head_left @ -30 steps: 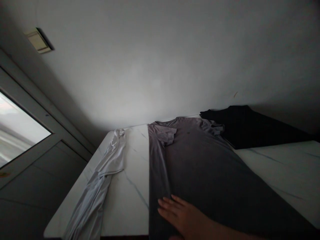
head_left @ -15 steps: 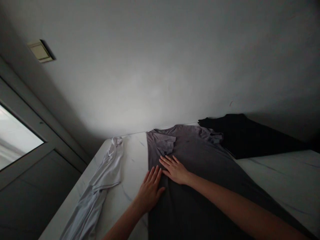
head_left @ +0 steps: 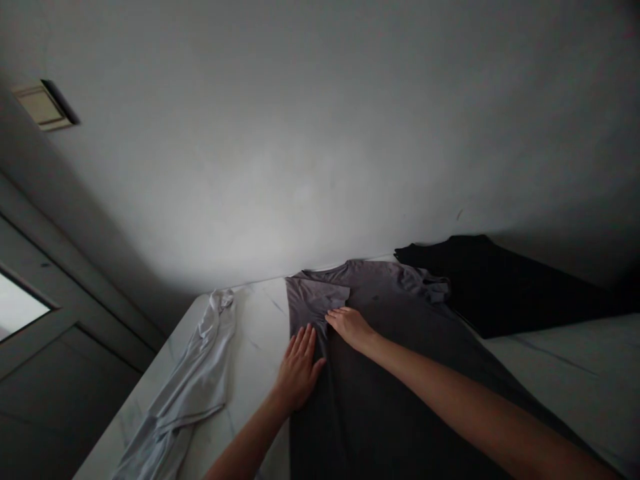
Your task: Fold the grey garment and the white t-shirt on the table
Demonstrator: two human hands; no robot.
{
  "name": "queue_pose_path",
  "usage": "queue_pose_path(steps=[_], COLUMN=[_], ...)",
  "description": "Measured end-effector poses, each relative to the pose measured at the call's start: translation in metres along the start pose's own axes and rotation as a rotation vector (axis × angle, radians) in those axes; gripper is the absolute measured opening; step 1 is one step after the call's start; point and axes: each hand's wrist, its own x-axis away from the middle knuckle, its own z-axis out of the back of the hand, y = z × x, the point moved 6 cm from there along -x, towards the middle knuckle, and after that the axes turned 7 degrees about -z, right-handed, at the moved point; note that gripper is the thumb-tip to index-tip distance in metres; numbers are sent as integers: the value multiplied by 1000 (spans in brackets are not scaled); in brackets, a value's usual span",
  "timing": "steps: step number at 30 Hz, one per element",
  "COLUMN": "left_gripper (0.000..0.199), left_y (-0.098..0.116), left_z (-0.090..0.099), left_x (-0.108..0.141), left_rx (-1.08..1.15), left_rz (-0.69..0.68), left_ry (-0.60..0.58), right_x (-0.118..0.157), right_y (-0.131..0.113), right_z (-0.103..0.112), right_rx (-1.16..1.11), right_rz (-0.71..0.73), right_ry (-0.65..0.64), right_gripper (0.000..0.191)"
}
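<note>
A dark grey T-shirt (head_left: 400, 300) lies flat on the white marble table (head_left: 255, 353), with one sleeve folded inward near its collar. My right hand (head_left: 350, 328) rests flat on the shirt, fingertips at the folded sleeve's hem. My left hand (head_left: 299, 370) lies on the shirt's left edge, fingers spread, partly on the marble. Neither hand grips the cloth. Left of it lies a long, folded white shirt (head_left: 195, 380), which neither hand touches.
A black garment (head_left: 480, 280) lies at the far right, partly under the grey shirt's shoulder. The table's far edge meets a pale wall. Its left edge drops to a dark floor. A glazed door (head_left: 15, 307) stands at the far left.
My right hand has slid up the shirt towards the folded sleeve, and my left hand has shifted slightly upward. The view has turned, so the table sits lower and further left.
</note>
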Motion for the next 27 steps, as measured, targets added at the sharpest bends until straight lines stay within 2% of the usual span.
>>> queue_pose_path(steps=[3,6,8,10,12,14,18,20,22,27], left_gripper=[62,50,38,37,41,45,45,45,46,51], left_y=[-5,-9,-20,-40,-65,-91,-134,-152,-164,-171], left_z=[-9,2,16,27,31,25,-8,-24,-34,-46], left_x=[4,-8,-28,-56,-86,-114,-151,-157,-159,-156], left_rx=[-15,-2,4,-39,-120,-184,-254,-283,-318,-395], left_rz=[-3,36,112,208,283,297,201,175,129,-22], left_ry=[-10,-10,2,19,13,-19,-152,-169,-133,-123], right_x=[0,-1,-7,-19,-36,-55,-82,-85,-82,-78], right_y=[6,7,6,4,4,8,26,39,48,50], right_z=[1,6,11,14,13,9,-8,-21,-30,-26], right_rx=[-16,-87,-157,-212,-238,-248,-269,-300,-343,-403], right_rz=[14,-20,-65,-106,-143,-183,-225,-261,-288,-288], right_ry=[3,20,59,92,101,95,60,24,15,90], right_gripper=[32,29,28,31,36,42,56,61,66,69])
